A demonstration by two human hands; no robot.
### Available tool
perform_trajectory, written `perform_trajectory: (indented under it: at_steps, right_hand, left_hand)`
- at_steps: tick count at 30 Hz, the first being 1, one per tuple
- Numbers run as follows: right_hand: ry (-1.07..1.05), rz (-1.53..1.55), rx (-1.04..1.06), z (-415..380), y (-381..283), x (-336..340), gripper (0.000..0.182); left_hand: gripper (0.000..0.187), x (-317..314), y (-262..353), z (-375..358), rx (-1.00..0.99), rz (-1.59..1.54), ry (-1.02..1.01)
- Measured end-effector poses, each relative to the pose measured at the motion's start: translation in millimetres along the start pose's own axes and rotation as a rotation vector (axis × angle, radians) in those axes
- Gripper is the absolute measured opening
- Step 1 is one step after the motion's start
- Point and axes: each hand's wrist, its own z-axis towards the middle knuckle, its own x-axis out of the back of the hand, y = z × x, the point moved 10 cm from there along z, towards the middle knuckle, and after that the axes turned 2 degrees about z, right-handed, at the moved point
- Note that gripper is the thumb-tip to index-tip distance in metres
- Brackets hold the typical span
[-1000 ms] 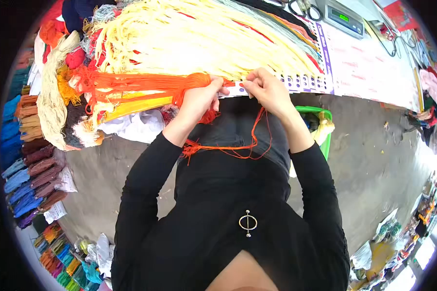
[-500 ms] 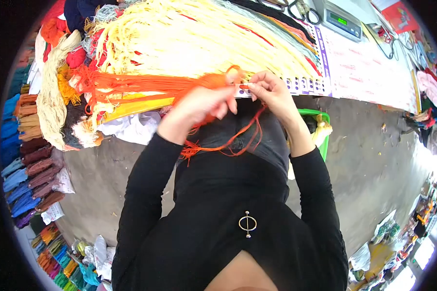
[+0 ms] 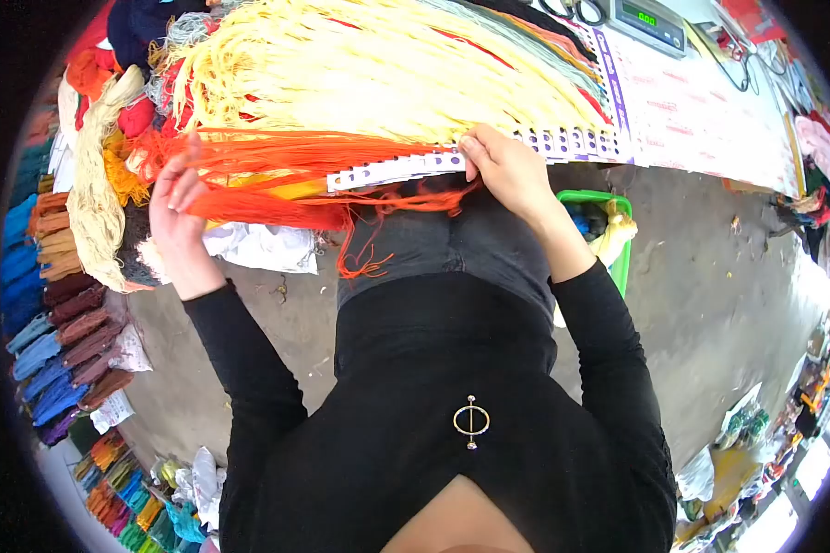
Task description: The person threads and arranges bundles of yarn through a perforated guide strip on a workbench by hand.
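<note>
My left hand [image 3: 177, 195] is at the left, slightly blurred, its fingers curled round the end of a lower bundle of orange threads [image 3: 277, 207], with one finger raised. That bundle's loose tail trails right, over my lap. My right hand [image 3: 507, 166] pinches the right end of a white strip of hole-punched cards [image 3: 397, 170] at the table's front edge. More orange threads [image 3: 314, 147] run left from the cards, over the front of a wide spread of pale yellow threads [image 3: 341, 74].
Yarn hanks [image 3: 97, 184] pile up at the table's left end. A digital scale [image 3: 650, 26] and scissors [image 3: 586, 9] lie at the back right. Below the table edge stands a green basket [image 3: 622, 267]. A white plastic bag [image 3: 263, 249] is under the threads.
My left hand has swept left from the middle, and the orange threads now stretch out, uncovering the white card strip. My right hand has shifted slightly and stays near the table edge.
</note>
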Motion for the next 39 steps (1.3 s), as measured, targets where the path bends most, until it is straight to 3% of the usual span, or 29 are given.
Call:
perform_trajectory:
  at_steps: [1,3,4,6,7,10,11,12,13,14,17,20,23,30,32,39]
  right_hand:
    - [0.002,-0.004,0.012,0,-1,0,0.026]
    - [0.006,-0.042,0.017,-1,-1,0,0.025]
    - [0.01,-0.044,0.028,-3,-2,0,0.025]
    - [0.054,0.088,0.041,-7,-1,3,0.023]
    - [0.116,0.163,0.056,-11,1,4,0.019]
    - [0.261,0.396,0.127,-39,-12,-5,0.015]
    - [0.22,0.491,0.185,-48,-33,-13,0.011]
    - [0.172,0.519,0.239,-54,-49,-26,0.01]
    - [0.092,0.54,0.301,-56,-62,-41,0.009]
    - [0.044,0.598,0.361,-59,-76,-48,0.009]
    - [-0.036,0.886,0.085,-62,-55,-71,0.008]
    - [-0.069,1.104,0.096,-63,-51,-54,0.008]
    - [-0.086,1.199,0.064,-68,-49,-53,0.012]
    - [-0.175,1.292,-0.029,-75,-44,-55,0.017]
    - [-0.167,1.347,-0.059,-76,-38,-57,0.016]
    - [-0.125,1.286,-0.02,-75,-38,-53,0.018]
  left_hand:
    - [0.021,8,12,6,-0.012,0.0,-0.006]
    - [0.024,44,74,2,-0.469,0.74,0.424]
    - [0.035,61,89,-23,-0.493,1.225,0.899]
    - [0.048,72,86,-31,-0.372,1.378,1.067]
    - [0.051,60,61,-30,-0.474,1.221,0.794]
    - [0.043,-20,-65,-35,-0.262,1.031,0.233]
    - [0.041,-33,-112,-44,-0.118,0.997,0.314]
    - [0.044,-47,-151,-36,-0.149,1.074,-0.016]
    - [0.044,-69,-191,-39,-0.038,0.985,-0.115]
    - [0.046,-84,-218,-39,-0.054,0.991,-0.262]
    - [0.05,-98,-255,-37,0.186,0.726,-0.19]
    - [0.054,-103,-265,-30,0.333,0.446,-0.295]
    - [0.048,-109,-267,-29,0.402,0.29,-0.237]
    - [0.052,-110,-269,-32,0.46,0.154,-0.208]
    - [0.051,-100,-264,-28,0.393,0.252,-0.136]
    - [0.05,-101,-254,-28,0.35,0.299,-0.164]
